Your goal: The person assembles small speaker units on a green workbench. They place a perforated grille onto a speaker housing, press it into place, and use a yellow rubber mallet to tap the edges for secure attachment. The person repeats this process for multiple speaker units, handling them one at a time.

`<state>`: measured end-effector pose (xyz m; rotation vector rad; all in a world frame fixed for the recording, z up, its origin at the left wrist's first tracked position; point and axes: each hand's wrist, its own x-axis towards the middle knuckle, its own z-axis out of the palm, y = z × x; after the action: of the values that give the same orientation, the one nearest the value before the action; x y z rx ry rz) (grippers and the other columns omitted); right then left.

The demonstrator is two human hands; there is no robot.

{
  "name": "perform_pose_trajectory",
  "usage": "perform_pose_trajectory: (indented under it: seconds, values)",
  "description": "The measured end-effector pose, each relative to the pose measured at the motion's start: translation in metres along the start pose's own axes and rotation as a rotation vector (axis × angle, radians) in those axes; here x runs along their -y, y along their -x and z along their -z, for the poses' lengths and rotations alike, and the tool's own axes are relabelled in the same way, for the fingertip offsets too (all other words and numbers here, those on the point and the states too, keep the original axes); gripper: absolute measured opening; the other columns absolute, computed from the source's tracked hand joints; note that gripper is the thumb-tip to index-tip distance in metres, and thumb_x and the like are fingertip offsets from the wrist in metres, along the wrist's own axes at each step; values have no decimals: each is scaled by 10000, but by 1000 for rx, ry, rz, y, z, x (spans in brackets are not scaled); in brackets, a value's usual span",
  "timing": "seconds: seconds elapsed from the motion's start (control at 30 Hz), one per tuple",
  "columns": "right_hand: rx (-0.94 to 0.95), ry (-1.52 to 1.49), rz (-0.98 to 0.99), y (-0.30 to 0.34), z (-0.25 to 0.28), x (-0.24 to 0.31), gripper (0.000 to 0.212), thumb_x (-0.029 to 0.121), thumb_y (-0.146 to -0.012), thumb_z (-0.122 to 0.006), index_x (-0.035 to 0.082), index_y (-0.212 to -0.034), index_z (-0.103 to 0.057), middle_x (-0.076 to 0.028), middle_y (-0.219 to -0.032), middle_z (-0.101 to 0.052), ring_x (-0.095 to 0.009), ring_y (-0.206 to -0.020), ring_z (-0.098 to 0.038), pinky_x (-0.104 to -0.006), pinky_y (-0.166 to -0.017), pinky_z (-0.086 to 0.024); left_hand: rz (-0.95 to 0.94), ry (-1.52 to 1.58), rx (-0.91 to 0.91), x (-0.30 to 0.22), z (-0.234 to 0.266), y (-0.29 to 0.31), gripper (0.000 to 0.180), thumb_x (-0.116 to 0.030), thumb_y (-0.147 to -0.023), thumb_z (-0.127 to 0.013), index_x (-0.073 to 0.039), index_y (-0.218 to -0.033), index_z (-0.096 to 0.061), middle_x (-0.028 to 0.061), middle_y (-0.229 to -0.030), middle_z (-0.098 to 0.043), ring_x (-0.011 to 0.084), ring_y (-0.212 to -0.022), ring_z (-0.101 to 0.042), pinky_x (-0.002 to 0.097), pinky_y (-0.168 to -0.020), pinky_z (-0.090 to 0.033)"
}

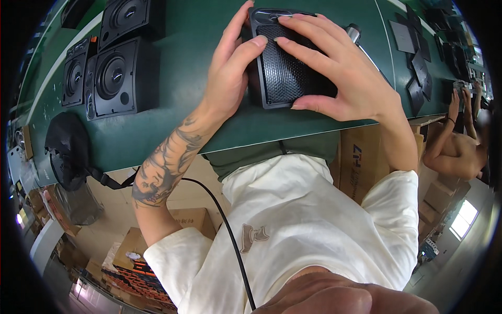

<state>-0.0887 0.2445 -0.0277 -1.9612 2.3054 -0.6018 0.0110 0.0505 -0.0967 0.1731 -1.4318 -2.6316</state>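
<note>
By the near edge of the green table (191,52), the black speaker (280,78) is best steadied by the left hand (230,65) at its side, though whether that hand pinches I cannot tell, while the right hand (342,65), fingers spread over the woven front, presses lightly and evenly. Its long axis runs across the table, oval-recess end toward the far edge.

Black mesh-fronted speaker (285,73) partly hidden under hands (351,73), upper speaker (124,18) cut off by top edge
</note>
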Motion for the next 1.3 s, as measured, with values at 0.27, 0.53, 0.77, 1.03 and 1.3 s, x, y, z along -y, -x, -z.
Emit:
perform_pose_trajectory:
  seconds: [0.27,0.53,0.77,1.03,1.3]
  values:
    - [58,122,38,-4,6,10,788,330,-726,-855,80,-1428,-600,-208,-1509,-489,-427,-1355,-485,-503,-1097,-436,15,208,-4,0,-7,3,578,-83,-1023,-539,-10,-1564,-350,143,-1436,-526,231,-1295,-536,347,-1116,-408]
    - [93,-27,30,-12,19,-2,773,346,-812,-833,8,-1437,-529,-278,-1444,-488,-447,-1289,-528,-494,-1077,-442,2,225,64,15,11,-8,596,-139,-1037,-503,-4,-1582,-305,163,-1481,-452,255,-1394,-443,380,-1186,-336]
    - [87,-66,62,-16,16,-3,793,404,-850,-818,-17,-1442,-500,-310,-1415,-480,-479,-1272,-518,-534,-1084,-426,-22,216,50,8,4,-7,560,-145,-1051,-488,14,-1563,-327,153,-1478,-464,242,-1381,-459,369,-1184,-337]
    - [46,65,150,-11,8,-13,742,402,-847,-814,-13,-1398,-541,-309,-1407,-500,-463,-1247,-543,-524,-1041,-459,-51,288,78,20,13,-12,537,-175,-1074,-461,18,-1558,-333,142,-1481,-477,224,-1374,-468,357,-1181,-340]
    - [69,102,168,-12,14,-12,651,410,-851,-798,20,-1336,-603,-298,-1419,-509,-442,-1252,-551,-500,-1030,-464,34,250,-5,2,-1,-8,516,-171,-1085,-432,21,-1555,-342,148,-1482,-488,229,-1376,-472,360,-1180,-347]
